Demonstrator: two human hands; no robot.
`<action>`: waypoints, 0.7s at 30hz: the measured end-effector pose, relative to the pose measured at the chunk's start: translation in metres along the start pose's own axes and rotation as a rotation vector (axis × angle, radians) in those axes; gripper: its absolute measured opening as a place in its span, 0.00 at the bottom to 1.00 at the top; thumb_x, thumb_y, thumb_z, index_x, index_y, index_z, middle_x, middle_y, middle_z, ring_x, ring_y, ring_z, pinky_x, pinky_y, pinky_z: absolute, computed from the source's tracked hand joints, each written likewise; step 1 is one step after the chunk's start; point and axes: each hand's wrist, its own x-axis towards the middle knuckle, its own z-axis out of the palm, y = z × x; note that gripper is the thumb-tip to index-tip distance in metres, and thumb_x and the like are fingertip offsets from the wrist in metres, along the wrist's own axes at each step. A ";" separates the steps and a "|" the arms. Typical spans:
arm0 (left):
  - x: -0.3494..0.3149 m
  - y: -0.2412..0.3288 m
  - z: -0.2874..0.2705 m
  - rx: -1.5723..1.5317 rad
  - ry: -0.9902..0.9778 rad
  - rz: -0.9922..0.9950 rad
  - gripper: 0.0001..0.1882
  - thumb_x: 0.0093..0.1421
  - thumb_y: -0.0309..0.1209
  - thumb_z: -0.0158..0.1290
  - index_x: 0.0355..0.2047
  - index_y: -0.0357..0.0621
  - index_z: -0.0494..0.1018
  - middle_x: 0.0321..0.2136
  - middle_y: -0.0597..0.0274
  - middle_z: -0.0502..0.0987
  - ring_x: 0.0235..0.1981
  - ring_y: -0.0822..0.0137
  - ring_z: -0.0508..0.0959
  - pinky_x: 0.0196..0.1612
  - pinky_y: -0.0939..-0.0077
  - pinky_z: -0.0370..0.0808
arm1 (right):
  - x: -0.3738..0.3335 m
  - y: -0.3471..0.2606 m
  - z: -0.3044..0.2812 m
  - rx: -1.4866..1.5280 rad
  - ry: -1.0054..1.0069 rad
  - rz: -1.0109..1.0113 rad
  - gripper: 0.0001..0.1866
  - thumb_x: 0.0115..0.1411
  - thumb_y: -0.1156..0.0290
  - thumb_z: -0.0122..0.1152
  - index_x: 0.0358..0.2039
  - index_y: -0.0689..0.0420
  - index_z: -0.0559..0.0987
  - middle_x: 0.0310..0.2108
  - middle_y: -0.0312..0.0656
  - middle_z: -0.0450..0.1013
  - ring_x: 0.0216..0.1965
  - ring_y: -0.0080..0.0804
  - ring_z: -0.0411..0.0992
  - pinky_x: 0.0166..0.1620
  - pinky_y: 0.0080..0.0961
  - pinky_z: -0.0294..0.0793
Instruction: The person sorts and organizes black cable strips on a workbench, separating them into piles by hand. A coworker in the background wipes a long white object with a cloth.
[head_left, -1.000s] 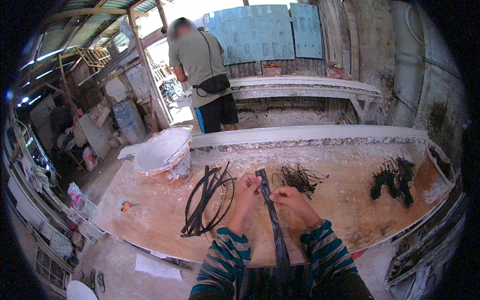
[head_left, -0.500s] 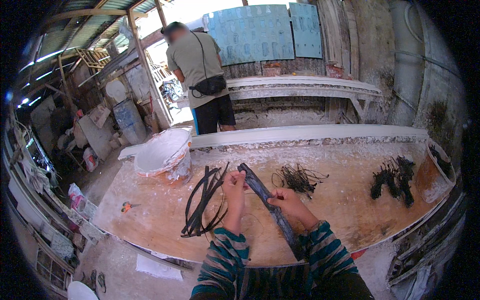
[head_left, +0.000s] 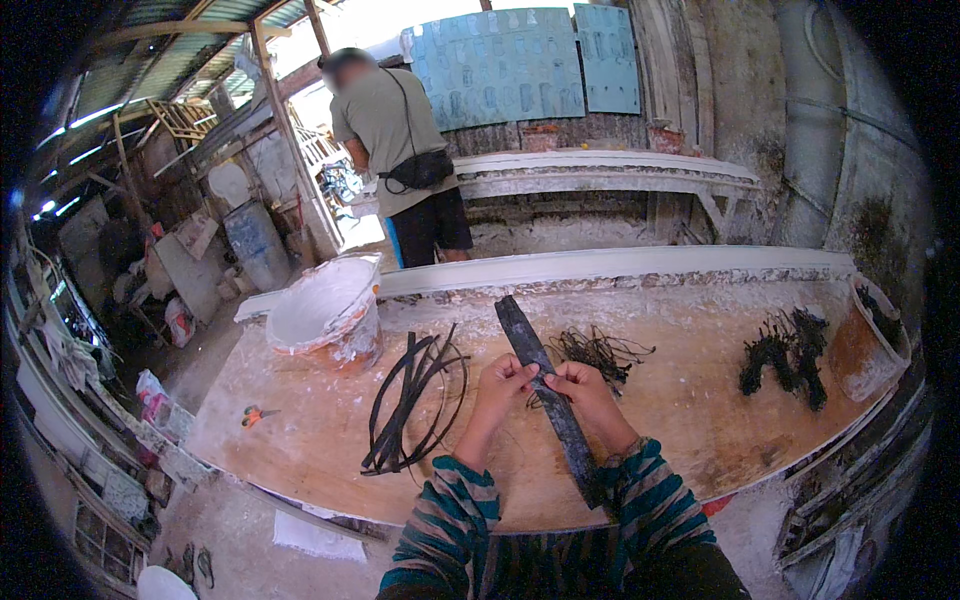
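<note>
A long, flat black strip (head_left: 567,437), rubber-like with greyish smears, slants across the front of the wooden tabletop (head_left: 300,430). My left hand (head_left: 503,392) pinches its left edge, thumb on top. Close beside it, my right hand (head_left: 585,392) pinches the right edge, so the two thumbs almost meet on the strip. The upper end sticks out past both hands; the lower end lies by my right sleeve. To the left is a loose bundle of thin black strips (head_left: 405,410). Behind my right hand sits a tangle of thin black cords (head_left: 600,355).
A plaster-smeared bucket (head_left: 325,315) stands at the table's far left, with orange-handled scissors (head_left: 257,415) in front. Black bundles (head_left: 785,360) lie at the right beside an orange bucket (head_left: 872,345). A person (head_left: 405,150) stands beyond the table, near a white-topped bench (head_left: 600,172).
My left hand has slid down from the strip's upper end to beside my right hand. The upper end has moved away from me and slightly right, now sticking out free.
</note>
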 end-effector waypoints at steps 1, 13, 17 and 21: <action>-0.001 0.000 0.000 -0.010 0.014 0.007 0.12 0.53 0.31 0.55 0.19 0.47 0.63 0.15 0.71 0.67 0.17 0.79 0.68 0.22 0.87 0.66 | 0.000 0.000 0.000 0.018 -0.006 0.008 0.06 0.54 0.71 0.55 0.22 0.58 0.73 0.20 0.30 0.69 0.21 0.14 0.62 0.25 0.13 0.60; -0.004 0.001 0.008 -0.113 -0.044 -0.146 0.10 0.55 0.35 0.52 0.22 0.48 0.64 0.18 0.72 0.68 0.18 0.77 0.69 0.24 0.83 0.70 | -0.007 -0.009 0.003 0.125 0.052 0.003 0.07 0.55 0.70 0.54 0.22 0.57 0.72 0.20 0.28 0.67 0.22 0.14 0.63 0.27 0.12 0.62; -0.003 -0.009 0.009 0.059 -0.227 -0.116 0.10 0.55 0.35 0.52 0.23 0.48 0.64 0.19 0.72 0.68 0.19 0.77 0.70 0.24 0.84 0.69 | -0.007 -0.016 0.003 0.103 0.147 0.055 0.07 0.55 0.70 0.54 0.22 0.56 0.72 0.19 0.28 0.66 0.22 0.13 0.62 0.27 0.11 0.61; -0.003 -0.011 0.008 -0.023 -0.162 -0.115 0.09 0.55 0.33 0.52 0.23 0.49 0.63 0.19 0.72 0.68 0.21 0.80 0.69 0.24 0.84 0.67 | -0.006 -0.013 -0.001 0.133 0.083 0.018 0.07 0.56 0.70 0.54 0.21 0.55 0.71 0.20 0.27 0.66 0.23 0.13 0.62 0.27 0.12 0.61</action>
